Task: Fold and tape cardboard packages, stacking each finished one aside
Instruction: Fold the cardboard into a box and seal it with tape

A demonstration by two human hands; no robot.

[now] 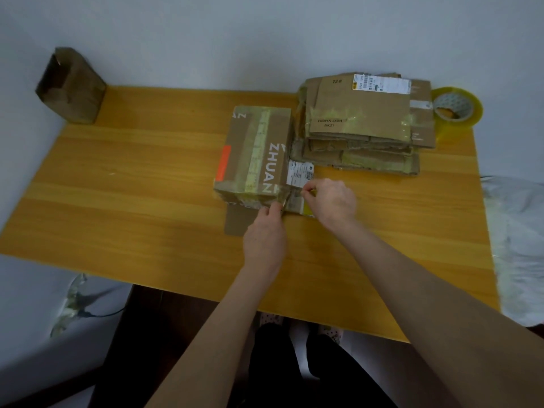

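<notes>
My left hand [265, 240] and right hand [335, 201] each pinch, fingers curled, the tape strip [290, 198] at the near right corner of the cardboard box [256, 148], which lies mid-bench [132, 187] just beside the flattened stack [362, 125].

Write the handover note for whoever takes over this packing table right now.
Left hand: pinches the tape strip at the near right corner of the ZHUAN package.
Right hand: pinches the same strip from the right.
Things: the ZHUAN package lies on the table; the stack of taped packages is behind it, to the right; the tape roll is right of the stack.
Done: several packages stacked; this one largely taped.
Left: probably seal this corner, then stack it.
</notes>
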